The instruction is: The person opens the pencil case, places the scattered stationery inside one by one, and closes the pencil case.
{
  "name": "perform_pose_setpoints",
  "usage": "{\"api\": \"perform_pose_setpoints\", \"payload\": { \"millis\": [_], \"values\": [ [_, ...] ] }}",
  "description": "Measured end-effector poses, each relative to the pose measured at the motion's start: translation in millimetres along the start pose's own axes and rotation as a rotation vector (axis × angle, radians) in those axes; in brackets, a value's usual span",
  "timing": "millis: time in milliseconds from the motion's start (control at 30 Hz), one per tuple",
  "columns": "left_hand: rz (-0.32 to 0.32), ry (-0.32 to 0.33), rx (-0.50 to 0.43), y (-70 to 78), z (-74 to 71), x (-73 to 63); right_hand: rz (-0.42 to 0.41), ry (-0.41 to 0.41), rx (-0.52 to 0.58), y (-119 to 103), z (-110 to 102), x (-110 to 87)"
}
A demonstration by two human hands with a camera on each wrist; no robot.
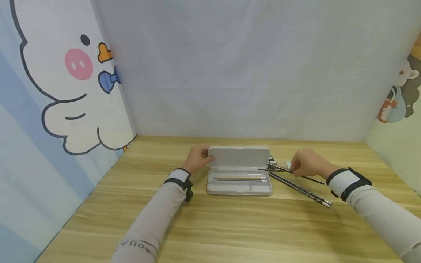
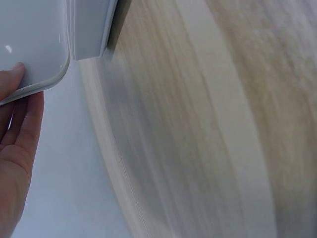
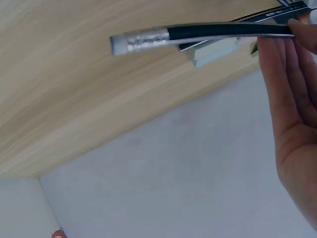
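Observation:
My left hand (image 1: 196,159) pinches the left edge of the raised lid (image 1: 239,157) of a white pencil case (image 1: 227,189), thumb inside and fingers behind, as the left wrist view shows. The case stands open on the table, with a yellowish pencil (image 1: 238,178) lying in its long compartment and smaller sections in front. To the right of the case, my right hand (image 1: 306,163) pinches a black pencil (image 3: 218,30). The white eraser end points away from the fingers in the right wrist view. Below that hand, black pencils (image 1: 300,189) with white ends lie slanted on the table.
A small pale-blue block (image 3: 213,53) lies on the table behind the right hand. A dark-and-white patterned item (image 1: 272,160) is partly hidden behind the lid. The wood-grain table (image 1: 230,226) meets a pale curtain (image 1: 250,73) at its back edge.

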State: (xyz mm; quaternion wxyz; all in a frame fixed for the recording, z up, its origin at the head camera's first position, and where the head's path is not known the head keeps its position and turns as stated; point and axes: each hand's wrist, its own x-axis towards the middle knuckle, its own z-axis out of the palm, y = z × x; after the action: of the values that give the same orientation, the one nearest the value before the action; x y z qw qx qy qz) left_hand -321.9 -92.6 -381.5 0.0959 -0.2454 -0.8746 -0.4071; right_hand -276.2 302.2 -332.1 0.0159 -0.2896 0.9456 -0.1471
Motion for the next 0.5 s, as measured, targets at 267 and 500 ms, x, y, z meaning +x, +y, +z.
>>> {"api": "perform_pose_setpoints", "payload": {
  "millis": [267,500],
  "values": [
    [-0.005,0.007,-0.006,0.7,-2.1,-0.2,-0.053,0.036,0.05,-41,-1,35.0],
    [0.01,0.001,-0.001,2.4,-1.6,-0.3,-0.114,0.098,0.114,-73,12,63.7]
  ]
}}
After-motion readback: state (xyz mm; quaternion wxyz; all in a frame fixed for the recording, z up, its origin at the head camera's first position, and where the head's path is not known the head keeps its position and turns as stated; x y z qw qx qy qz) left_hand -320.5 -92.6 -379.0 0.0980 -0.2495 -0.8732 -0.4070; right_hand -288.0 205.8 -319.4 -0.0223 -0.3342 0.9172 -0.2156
